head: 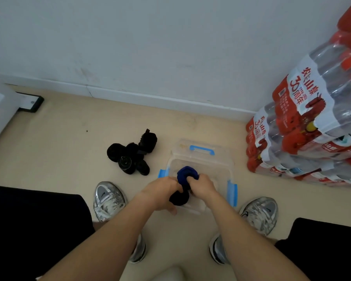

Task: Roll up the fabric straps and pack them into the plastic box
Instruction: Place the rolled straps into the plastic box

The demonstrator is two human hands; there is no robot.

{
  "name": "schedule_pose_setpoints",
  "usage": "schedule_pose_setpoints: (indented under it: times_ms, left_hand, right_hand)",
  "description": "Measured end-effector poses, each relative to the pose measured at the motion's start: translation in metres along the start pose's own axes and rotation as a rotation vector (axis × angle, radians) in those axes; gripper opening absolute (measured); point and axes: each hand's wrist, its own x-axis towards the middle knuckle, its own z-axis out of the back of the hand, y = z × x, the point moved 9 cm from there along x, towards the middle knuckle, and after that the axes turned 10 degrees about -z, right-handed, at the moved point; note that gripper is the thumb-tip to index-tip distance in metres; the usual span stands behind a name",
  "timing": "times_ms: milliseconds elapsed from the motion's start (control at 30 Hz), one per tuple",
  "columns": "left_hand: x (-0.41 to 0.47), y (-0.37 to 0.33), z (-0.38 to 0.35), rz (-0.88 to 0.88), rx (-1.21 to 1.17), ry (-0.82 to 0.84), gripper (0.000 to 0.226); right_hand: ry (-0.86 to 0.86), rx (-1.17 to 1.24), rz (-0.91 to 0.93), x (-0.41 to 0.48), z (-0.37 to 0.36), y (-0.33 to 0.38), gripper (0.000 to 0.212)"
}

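Observation:
A clear plastic box (221, 169) with blue clips stands on the floor between my feet. Over it, my left hand (160, 193) and my right hand (203, 186) both grip a rolled blue strap (185, 174). A rolled black strap (179, 197) sits just below it, between my hands; which hand holds it I cannot tell. Several rolled black straps (132, 157) lie in a heap on the floor to the left of the box.
The box's clear lid (201, 148) with a blue handle lies behind the box. Stacked packs of bottled water (312, 126) stand at the right against the wall. My two shoes (107, 199) flank the box. A white furniture edge is at the far left.

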Motion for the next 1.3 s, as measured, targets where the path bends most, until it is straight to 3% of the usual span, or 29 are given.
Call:
schedule_pose_setpoints:
  times_ms: [333, 433, 500, 667, 833, 933, 1033, 1167, 1300]
  left_hand:
    - [0.001, 0.002, -0.001, -0.015, -0.016, -0.018, 0.079]
    - [0.001, 0.003, -0.001, -0.004, -0.028, -0.019, 0.079]
    - [0.002, 0.003, -0.001, 0.002, -0.053, -0.022, 0.074]
    - [0.000, 0.006, 0.004, 0.019, -0.014, -0.073, 0.079]
    - [-0.006, 0.005, 0.011, -0.015, 0.204, -0.154, 0.085]
    - [-0.023, 0.003, 0.020, -0.019, 0.195, -0.357, 0.067]
    - [-0.040, 0.017, 0.032, 0.134, 0.078, -0.552, 0.042]
    - [-0.053, 0.058, 0.030, 0.371, 0.049, -0.522, 0.022]
    - [-0.077, 0.100, 0.029, 0.622, 0.084, -0.553, 0.039]
  right_hand:
    - [0.171, 0.127, -0.044, 0.010, -0.016, -0.001, 0.032]
    - [0.295, 0.150, 0.011, 0.001, -0.027, -0.001, 0.035]
    - [0.330, 0.046, 0.081, -0.005, -0.035, 0.004, 0.045]
    - [-0.037, -0.429, 0.182, -0.002, -0.015, 0.024, 0.026]
    - [0.050, -0.649, 0.213, -0.013, -0.014, 0.022, 0.027]
    - [0.054, -0.701, 0.210, -0.018, -0.012, 0.023, 0.018]
    - [-0.028, -0.694, 0.203, -0.027, -0.001, 0.035, 0.020]
    - [-0.203, -0.523, 0.353, -0.048, 0.014, 0.075, 0.020]
    - [-0.163, -0.401, 0.559, -0.067, 0.002, 0.097, 0.022]
